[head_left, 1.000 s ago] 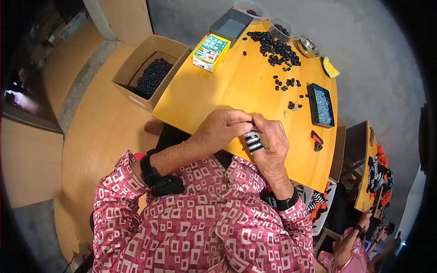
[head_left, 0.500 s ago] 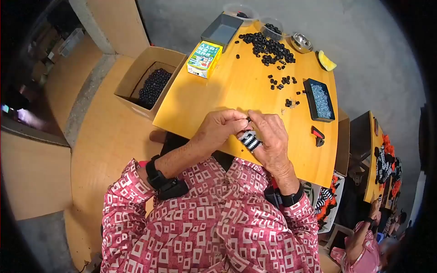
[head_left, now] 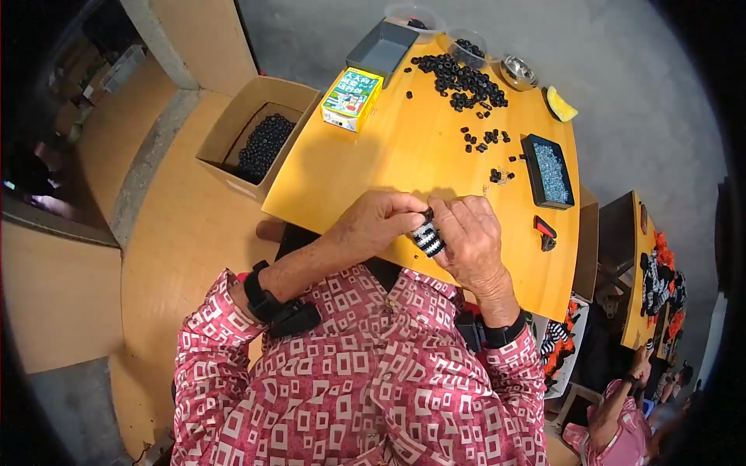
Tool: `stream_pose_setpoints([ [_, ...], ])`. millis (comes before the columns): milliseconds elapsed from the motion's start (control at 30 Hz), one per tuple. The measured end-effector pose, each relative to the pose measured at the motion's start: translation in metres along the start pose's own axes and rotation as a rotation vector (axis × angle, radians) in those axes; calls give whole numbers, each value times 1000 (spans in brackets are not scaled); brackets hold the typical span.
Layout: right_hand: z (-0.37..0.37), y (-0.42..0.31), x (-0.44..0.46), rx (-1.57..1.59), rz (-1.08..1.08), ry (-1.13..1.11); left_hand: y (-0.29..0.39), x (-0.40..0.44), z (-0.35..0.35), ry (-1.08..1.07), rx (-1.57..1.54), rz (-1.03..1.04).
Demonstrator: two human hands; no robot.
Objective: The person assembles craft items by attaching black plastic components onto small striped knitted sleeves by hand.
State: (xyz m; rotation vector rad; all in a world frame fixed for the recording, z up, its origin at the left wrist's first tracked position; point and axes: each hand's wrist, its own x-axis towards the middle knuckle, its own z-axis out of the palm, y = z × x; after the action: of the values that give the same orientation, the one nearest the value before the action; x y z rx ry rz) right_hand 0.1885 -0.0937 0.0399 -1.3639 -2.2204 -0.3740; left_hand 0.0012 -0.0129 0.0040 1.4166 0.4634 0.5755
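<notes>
My two hands meet above the near edge of the table. My left hand (head_left: 373, 223) is closed, thumb and forefinger pinching a small black part (head_left: 428, 214) at the top of a black-and-white striped knitted piece (head_left: 427, 239). Around that knitted piece, my right hand (head_left: 474, 241) is closed, its thumb and forefinger also at the black part. Fingers partly cover both, so how they join cannot be made out.
The wooden table (head_left: 311, 186) holds a pile of black beads (head_left: 462, 81), a black tray (head_left: 571, 198) of clear bits, a yellow box (head_left: 351, 101), a grey tray (head_left: 381, 53) and a red-black tool (head_left: 545, 231). A carton (head_left: 217, 147) stands left; another person (head_left: 622, 423) sits right.
My left fingertips have shifted slightly right and down over the striped piece, covering more of its top. The right fingers have bunched closer around the small black part.
</notes>
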Motion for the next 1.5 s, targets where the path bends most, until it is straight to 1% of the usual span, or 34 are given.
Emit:
stream_pose_setpoints([
  [67,-1,-2,0,-5,-17,-81,5,-2,-1,6,26,-128],
  [200,1,-4,0,-19,-47,-88,-5,-3,3,50,24,-110],
  [300,2,-4,-2,-42,-50,-89,-5,-2,3,58,107,-133],
  [400,0,-6,1,-65,-19,-96,-2,-2,3,60,108,-90],
  [467,2,-6,2,11,37,-49,3,-3,2,75,-34,-165],
  [500,2,-5,3,11,36,-50,4,-3,2,76,-35,-164],
  [567,1,-5,3,7,60,15,5,-3,2,98,-230,-129],
  [700,-2,-3,0,15,67,40,7,-3,1,60,-294,-179],
  [767,-3,-3,1,-24,46,34,6,-2,2,25,-207,-168],
  [867,-2,-4,1,-30,17,8,2,-1,6,39,-205,-116],
  [1000,-4,-5,4,-28,3,-14,5,-1,7,71,-136,-119],
  [1067,-6,-5,2,-63,21,-88,2,-1,11,94,-154,-38],
  [1100,-6,-4,1,-64,20,-89,1,-1,11,93,-155,-36],
  [1167,-5,-4,-1,-42,33,-58,-3,-1,12,141,-7,41],
  [1267,-8,-4,0,-14,40,-113,-4,-3,12,140,-51,9],
  [1367,-13,-6,2,-2,71,-169,-9,-2,15,185,-31,38],
  [1500,-8,-9,0,-12,98,-144,-15,-1,16,167,53,37],
])
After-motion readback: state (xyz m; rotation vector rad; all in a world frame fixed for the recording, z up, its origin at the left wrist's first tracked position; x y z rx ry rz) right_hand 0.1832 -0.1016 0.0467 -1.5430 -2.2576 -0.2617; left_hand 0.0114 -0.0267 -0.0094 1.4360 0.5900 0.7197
